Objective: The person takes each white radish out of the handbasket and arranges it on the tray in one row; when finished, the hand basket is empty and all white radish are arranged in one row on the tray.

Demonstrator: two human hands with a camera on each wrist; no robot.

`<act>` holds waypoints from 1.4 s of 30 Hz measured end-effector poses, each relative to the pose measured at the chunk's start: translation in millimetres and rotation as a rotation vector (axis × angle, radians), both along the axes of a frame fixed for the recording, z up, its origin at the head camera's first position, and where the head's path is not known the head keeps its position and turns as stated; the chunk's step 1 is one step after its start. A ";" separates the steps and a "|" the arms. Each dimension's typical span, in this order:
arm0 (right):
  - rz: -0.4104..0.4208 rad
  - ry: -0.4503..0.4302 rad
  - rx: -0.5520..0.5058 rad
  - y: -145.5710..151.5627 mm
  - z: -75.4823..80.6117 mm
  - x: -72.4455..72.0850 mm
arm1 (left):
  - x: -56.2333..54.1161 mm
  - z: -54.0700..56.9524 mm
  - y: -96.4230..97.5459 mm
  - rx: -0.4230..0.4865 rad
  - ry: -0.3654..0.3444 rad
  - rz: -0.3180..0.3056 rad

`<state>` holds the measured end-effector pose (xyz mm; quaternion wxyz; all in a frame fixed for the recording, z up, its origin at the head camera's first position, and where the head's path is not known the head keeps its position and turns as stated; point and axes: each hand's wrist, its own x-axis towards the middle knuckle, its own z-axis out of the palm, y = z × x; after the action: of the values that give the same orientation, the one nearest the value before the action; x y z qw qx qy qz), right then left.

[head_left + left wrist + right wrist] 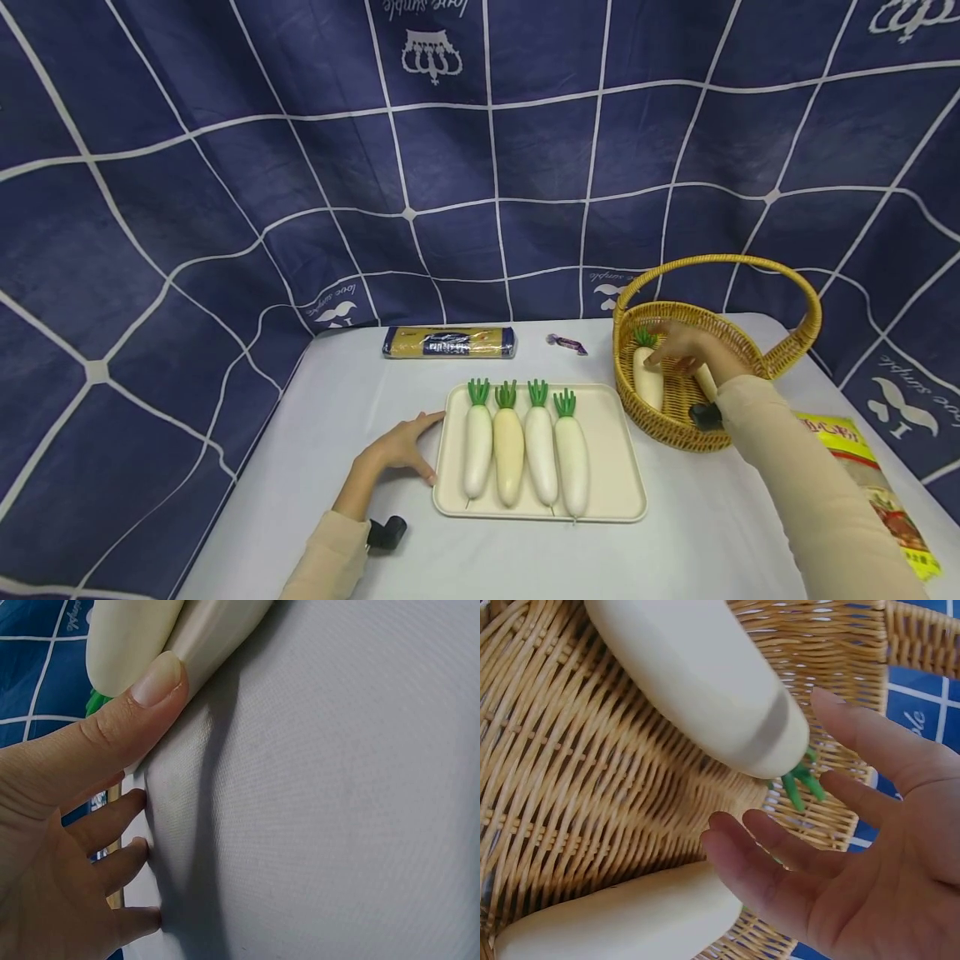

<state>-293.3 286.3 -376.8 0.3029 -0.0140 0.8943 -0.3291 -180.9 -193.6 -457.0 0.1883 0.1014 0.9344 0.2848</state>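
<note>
White table point(525, 558), navy gridded curtain point(450, 175) behind; left hand point(397, 447), right hand point(692, 344) both spread.

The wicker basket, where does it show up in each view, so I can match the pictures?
Head: the wicker basket stands right of centre, with the right hand over it.
Left wrist: not in this picture.
Right wrist: its weave fills much of the left and middle.
Shared landmark: the blue cloth with white lines, visible in all three.
</note>
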 end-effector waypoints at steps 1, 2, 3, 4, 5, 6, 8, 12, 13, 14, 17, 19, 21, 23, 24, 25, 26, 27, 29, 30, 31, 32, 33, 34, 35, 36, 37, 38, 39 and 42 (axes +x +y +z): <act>-0.003 -0.005 0.004 -0.4 -1.1 -0.2 | 0.2 0.0 0.0 -0.002 -0.001 -0.001; 0.001 -0.008 0.014 -0.7 -2.3 -0.6 | 0.4 0.1 0.2 -0.001 -0.005 0.003; 0.003 -0.012 0.022 -1.1 -3.6 -1.1 | 0.8 -0.1 0.2 -0.001 -0.004 0.001; 0.006 -0.022 0.025 -1.4 -4.6 -1.4 | 1.0 -0.3 0.3 -0.002 -0.002 0.000; 0.008 -0.029 0.028 -1.4 -6.0 -2.1 | 1.1 -0.7 0.3 -0.001 -0.001 0.001; 0.011 -0.035 0.030 -1.5 -7.4 -2.7 | 1.3 -0.9 0.3 0.002 0.001 -0.001; 0.008 -0.057 0.021 -1.8 -10.1 -4.0 | 1.6 -1.3 0.6 0.006 0.006 -0.003; -0.008 -0.098 -0.011 -4.2 -14.9 -6.0 | 2.0 -1.6 1.7 0.007 0.010 -0.001; -0.009 -0.106 -0.017 -5.1 -15.9 -6.3 | 2.0 -1.8 1.8 0.004 0.010 -0.001; -0.002 -0.109 -0.017 -5.6 -16.9 -6.8 | 1.9 -1.9 1.9 0.002 0.011 0.000; 0.014 -0.108 -0.025 -7.6 -18.4 -7.2 | 2.0 -1.5 2.0 0.000 0.011 0.003; 0.032 -0.104 -0.025 -8.0 -19.5 -8.0 | 2.1 -1.5 2.0 0.001 0.012 0.003; 0.044 -0.100 -0.023 -8.4 -19.8 -8.2 | 2.2 -1.1 2.1 0.004 0.013 0.003; 0.051 -0.097 -0.019 -8.7 -20.1 -8.4 | 2.3 -1.2 2.1 0.006 0.014 0.003; 0.053 -0.096 -0.014 -8.7 -20.5 -8.7 | 2.5 -1.1 2.1 0.006 0.014 0.003; 0.052 -0.098 -0.015 -8.6 -20.5 -8.8 | 2.5 -0.7 2.0 0.005 0.016 0.003; 0.048 -0.102 -0.019 -8.6 -20.9 -9.0 | 2.5 -0.5 2.0 0.005 0.015 0.003; 0.047 -0.103 -0.019 -8.5 -21.4 -9.3 | 2.6 -0.4 2.0 0.005 0.014 0.003; 0.043 -0.112 -0.028 -8.7 -22.0 -9.5 | 2.3 -0.6 1.8 0.002 0.013 0.003; 0.044 -0.114 -0.031 -8.5 -22.4 -9.8 | 2.1 -0.4 1.7 0.001 0.012 0.003; 0.044 -0.114 -0.035 -8.2 -22.8 -10.1 | 1.8 -0.2 1.6 0.000 0.011 0.002; 0.044 -0.115 -0.040 -7.9 -23.1 -10.2 | 1.6 -0.4 1.6 0.000 0.008 0.003; 0.050 -0.113 -0.045 -7.3 -23.3 -10.4 | 1.3 -0.6 1.4 -0.004 0.010 0.000; 0.053 -0.111 -0.053 -6.7 -23.3 -10.2 | 1.0 -0.6 1.2 -0.005 0.010 0.000; 0.052 -0.110 -0.061 -5.7 -23.4 -10.4 | 0.9 -0.3 1.0 -0.006 0.009 0.000; 0.051 -0.109 -0.072 -4.6 -23.3 -10.3 | 0.6 -0.5 0.7 -0.007 0.011 -0.003; 0.047 -0.110 -0.087 -3.5 -23.4 -10.3 | 0.4 -0.7 0.5 -0.007 0.011 -0.003; 0.044 -0.110 -0.104 -2.5 -23.1 -9.9 | 0.1 -1.0 0.2 -0.006 0.012 -0.005; 0.045 -0.108 -0.118 -1.5 -22.8 -9.5 | -0.2 -1.3 -0.1 -0.007 0.015 -0.009; 0.041 -0.101 -0.163 1.3 -23.1 -8.7 | -1.0 -2.2 -0.5 -0.006 0.013 -0.010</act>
<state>-301.9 287.6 -399.9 0.3520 -0.0402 0.8477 -0.3947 -181.8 -194.2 -459.2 0.1837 0.1073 0.9360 0.2805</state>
